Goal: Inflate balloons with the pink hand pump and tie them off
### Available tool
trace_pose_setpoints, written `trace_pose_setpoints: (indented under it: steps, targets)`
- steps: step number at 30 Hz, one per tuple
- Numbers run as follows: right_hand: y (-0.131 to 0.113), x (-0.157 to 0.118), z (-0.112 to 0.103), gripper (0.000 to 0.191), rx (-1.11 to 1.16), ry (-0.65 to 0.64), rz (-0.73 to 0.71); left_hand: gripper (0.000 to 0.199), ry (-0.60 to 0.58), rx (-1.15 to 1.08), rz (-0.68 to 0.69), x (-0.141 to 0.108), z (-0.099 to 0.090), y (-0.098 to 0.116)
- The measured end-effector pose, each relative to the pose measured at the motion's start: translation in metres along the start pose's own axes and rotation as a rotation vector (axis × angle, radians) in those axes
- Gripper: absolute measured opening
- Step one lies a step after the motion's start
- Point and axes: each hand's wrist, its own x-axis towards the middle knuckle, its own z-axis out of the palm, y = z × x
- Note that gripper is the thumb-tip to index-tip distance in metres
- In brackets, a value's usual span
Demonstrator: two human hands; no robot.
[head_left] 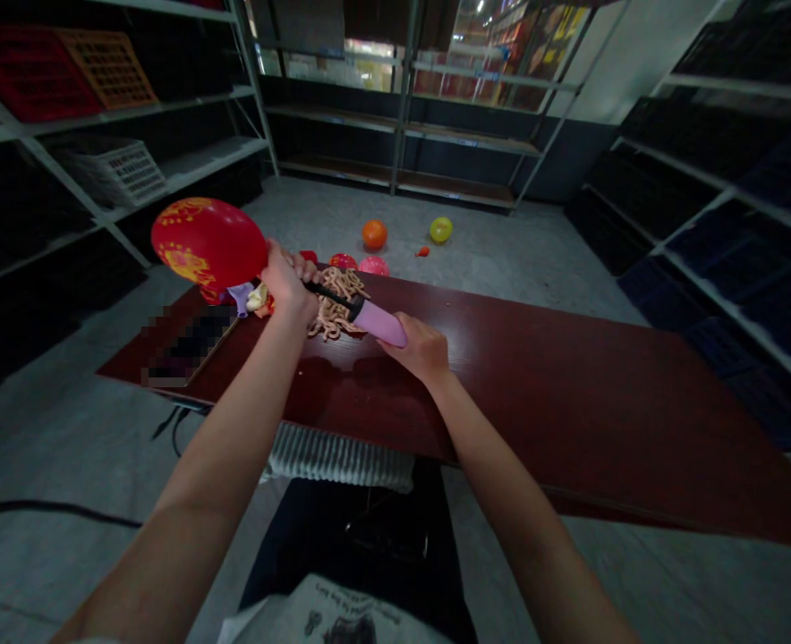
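Note:
A red balloon (211, 243) with yellow print, partly inflated, points left from my left hand (289, 279). The fingers of that hand are closed round the balloon's neck and the black nozzle end of a hand pump. My right hand (421, 347) is wrapped round the end of the pump's pink barrel (382, 322). The pump slants across the table from upper left to lower right. Under and behind it lies a pile of tan, twisted strands (334, 309). Small uninflated balloons (256, 299), purple, cream and orange, lie beside my left wrist.
On the dark red table (570, 394), a blurred flat device (194, 347) lies at the left. Beyond, orange (375, 234) and yellow (441, 230) balloons rest on the floor. Shelving (342, 116) stands behind and at both sides. A black cable (53, 510) crosses the floor at left.

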Motion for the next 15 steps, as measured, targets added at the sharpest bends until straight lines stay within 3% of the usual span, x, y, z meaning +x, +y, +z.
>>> trace_pose_setpoints:
  steps: [4,8,11,15]
  targets:
    - [-0.003,0.001,-0.001,0.047,-0.043,-0.030,-0.046,0.049,0.067,-0.007,-0.001,0.023,-0.010,0.030]
    - [-0.006,0.002,-0.003,0.047,-0.041,-0.042,-0.034,0.048,0.095,-0.035,-0.014,0.036,-0.005,0.061]
    - [-0.004,0.001,-0.002,0.047,0.001,-0.001,0.005,0.050,0.036,-0.034,0.038,0.032,0.015,0.072]
    - [0.005,-0.002,0.002,0.052,0.091,0.065,0.116,0.056,-0.060,0.018,0.134,0.013,0.055,0.065]
